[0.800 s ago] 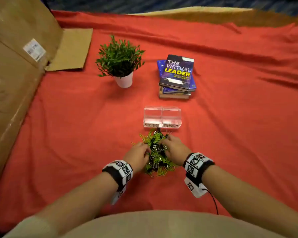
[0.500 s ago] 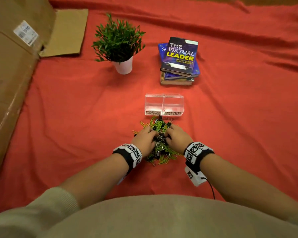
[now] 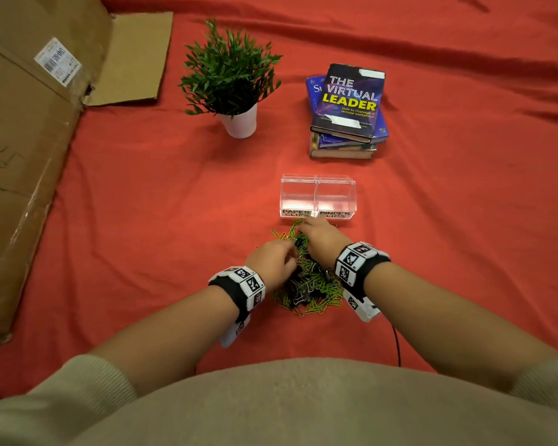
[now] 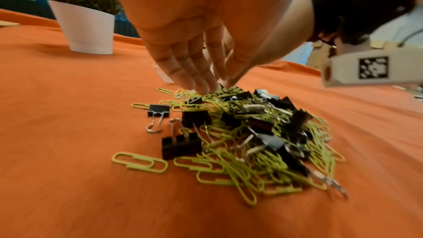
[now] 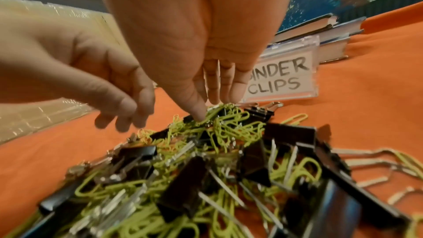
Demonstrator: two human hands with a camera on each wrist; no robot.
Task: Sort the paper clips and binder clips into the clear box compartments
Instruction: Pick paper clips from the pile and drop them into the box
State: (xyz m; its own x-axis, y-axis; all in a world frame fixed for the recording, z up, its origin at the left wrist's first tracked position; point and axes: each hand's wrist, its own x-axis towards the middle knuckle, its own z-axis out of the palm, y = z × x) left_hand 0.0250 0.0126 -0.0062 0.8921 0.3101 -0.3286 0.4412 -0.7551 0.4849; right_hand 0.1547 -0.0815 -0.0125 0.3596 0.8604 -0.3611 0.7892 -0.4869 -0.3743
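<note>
A mixed pile (image 3: 308, 284) of green paper clips (image 4: 139, 163) and black binder clips (image 4: 159, 113) lies on the red cloth, just in front of the clear box (image 3: 318, 188). The box has two compartments, labelled PAPER CLIPS on the left and BINDER CLIPS (image 5: 279, 77) on the right, and both look empty. My left hand (image 3: 287, 259) hovers at the pile's left side with loosely bent fingers (image 5: 128, 113), holding nothing. My right hand (image 3: 300, 225) reaches to the pile's far end by the box. Its straight fingers and thumb (image 5: 199, 115) touch green clips there.
A small potted plant (image 3: 236, 91) in a white pot stands behind the box to the left. A stack of books (image 3: 347, 114) sits behind it to the right. A large cardboard box (image 3: 23, 140) lines the left side. Red cloth (image 3: 464, 204) covers the surface.
My right hand has slid forward from the middle of the pile to its far end near the box. My left hand stays at the pile's left side.
</note>
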